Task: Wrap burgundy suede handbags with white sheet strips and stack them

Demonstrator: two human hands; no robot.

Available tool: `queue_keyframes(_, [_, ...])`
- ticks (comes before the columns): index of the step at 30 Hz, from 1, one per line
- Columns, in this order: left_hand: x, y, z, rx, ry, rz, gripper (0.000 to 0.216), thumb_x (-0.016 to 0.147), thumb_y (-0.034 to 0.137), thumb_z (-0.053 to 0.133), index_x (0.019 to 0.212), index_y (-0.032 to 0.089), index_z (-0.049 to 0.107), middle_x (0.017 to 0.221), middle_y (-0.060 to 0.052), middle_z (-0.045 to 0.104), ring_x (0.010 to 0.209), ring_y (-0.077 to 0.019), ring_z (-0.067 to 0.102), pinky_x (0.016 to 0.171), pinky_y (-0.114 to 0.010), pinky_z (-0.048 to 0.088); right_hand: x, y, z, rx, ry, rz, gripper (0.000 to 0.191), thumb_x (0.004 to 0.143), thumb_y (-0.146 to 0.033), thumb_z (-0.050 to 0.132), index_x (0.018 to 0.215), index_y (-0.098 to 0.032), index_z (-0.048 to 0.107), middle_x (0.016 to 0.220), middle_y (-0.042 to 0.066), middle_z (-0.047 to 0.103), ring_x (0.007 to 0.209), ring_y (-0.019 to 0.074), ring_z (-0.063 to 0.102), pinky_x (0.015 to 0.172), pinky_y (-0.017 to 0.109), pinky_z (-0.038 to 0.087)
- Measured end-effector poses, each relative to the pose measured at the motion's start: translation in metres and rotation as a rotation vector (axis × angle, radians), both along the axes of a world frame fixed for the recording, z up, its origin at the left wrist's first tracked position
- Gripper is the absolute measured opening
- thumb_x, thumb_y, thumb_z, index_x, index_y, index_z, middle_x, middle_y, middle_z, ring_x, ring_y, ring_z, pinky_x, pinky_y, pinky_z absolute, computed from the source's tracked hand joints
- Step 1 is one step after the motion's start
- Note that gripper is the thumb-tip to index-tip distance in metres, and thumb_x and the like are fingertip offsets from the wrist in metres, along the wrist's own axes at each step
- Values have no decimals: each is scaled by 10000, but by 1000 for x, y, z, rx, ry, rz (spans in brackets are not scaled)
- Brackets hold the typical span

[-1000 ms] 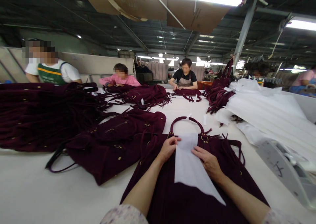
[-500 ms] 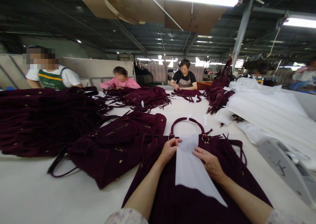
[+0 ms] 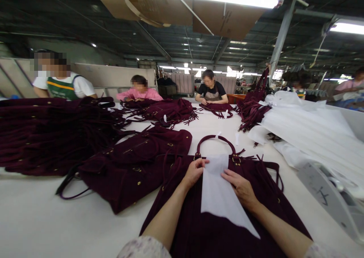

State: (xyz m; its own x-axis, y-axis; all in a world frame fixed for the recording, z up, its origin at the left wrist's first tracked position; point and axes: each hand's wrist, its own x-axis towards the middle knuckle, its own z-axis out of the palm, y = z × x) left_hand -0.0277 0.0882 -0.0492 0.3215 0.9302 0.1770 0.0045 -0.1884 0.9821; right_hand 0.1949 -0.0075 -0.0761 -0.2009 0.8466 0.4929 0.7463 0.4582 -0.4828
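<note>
A sheet of white tissue paper [image 3: 217, 197] lies over the front of a dark maroon handbag [image 3: 184, 231], its lower edge slanting down to a point on the right. My left hand [image 3: 196, 171] pinches the sheet's upper left edge, just below the bag's top seam. On the opposite edge, my right hand [image 3: 241, 188] has its fingers closed at the paper, the thumb mostly hidden. Beyond both hands the bag's looped handle [image 3: 217, 137] rises flat on the table, with a small white wrap on it and brass rings at its base.
Another maroon bag [image 3: 122, 174] lies left, beside a tall pile of maroon bags [image 3: 51, 136]. On the right are heaped white sheets [image 3: 309, 125] and a grey-white device [image 3: 327, 197]. Several co-workers sit across the white table [image 3: 85, 220], one in a dark shirt [image 3: 210, 89].
The view has shifted very slightly. Both hands keep their places on the paper, and the paper's lower edge has moved a little left. The co-worker in the dark shirt has turned their head.
</note>
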Motion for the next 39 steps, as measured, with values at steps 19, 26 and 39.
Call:
queue_keyframes(19, [5,-69,71,517,837,-468,279,711,228,707,991,234,706,1290,-69,581,1291,-310,407,1125,-454,218,22,-51,85,-310,-222,259,435,814,-199,603,1249,-218,610,1286,63,595,1171,232,566,1040,376,430])
queue_keyframes(26, [-17,-197,106,643,1087,-466,343,924,268,454,1243,244,577,1272,-45,600,1155,-199,562,986,-308,425,6,-182,106,-250,-316,106,521,966,-370,392,1465,-229,335,1494,111,345,1294,247,452,1031,407,441])
queue_keyframes(39, [-34,-269,86,582,1118,-38,376,807,365,686,1137,228,572,1166,-45,609,1045,-231,548,855,-366,439,13,-217,87,-44,-497,-116,527,831,-522,626,1199,-150,562,1221,132,585,1070,274,556,886,402,475])
